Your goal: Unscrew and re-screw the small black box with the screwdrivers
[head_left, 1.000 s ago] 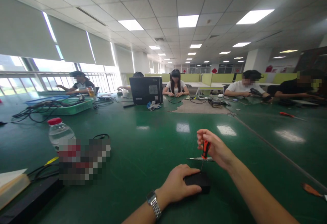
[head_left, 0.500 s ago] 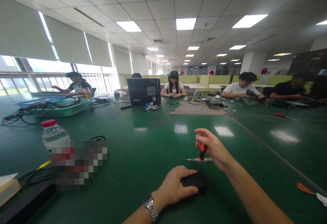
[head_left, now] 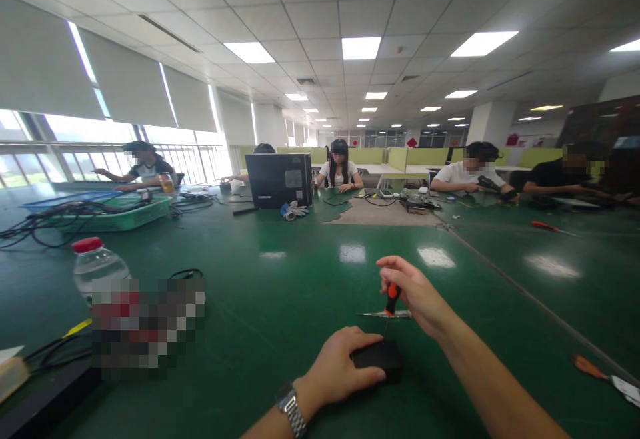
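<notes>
Green tabletop [head_left: 240,259] fills the lower half of frame; co-workers [head_left: 341,173] seated along its far side. Black computer case [head_left: 275,182] upright, upper centre, with a green basket [head_left: 123,220] of tangled cables [head_left: 50,215] left of it. Clear bottle [head_left: 103,267], red cap, left side of frame; the stuff right beside it is pixelated, can't tell what it is. Left hand [head_left: 347,365] lower centre, palm down, partly open: thumb on the near side, index along the far edge, the black box [head_left: 376,356] held between them against the tabletop. Box sits flat at lower centre, just right of the left palm, below and left of the right hand [head_left: 414,292]. Right hand is raised above the box, fingers curled around the red-and-black screwdriver [head_left: 393,297], index sticking out left. Screwdriver near upright, slight tilt, blade down to the box's far edge; can't tell if the tip is seated in anything. Second screwdriver [head_left: 546,226], red handle, loose at the right of frame, well apart. Watch [head_left: 290,407] on left wrist. Slim metal tool [head_left: 373,314] lies just behind the box, crossing behind the held screwdriver.
</notes>
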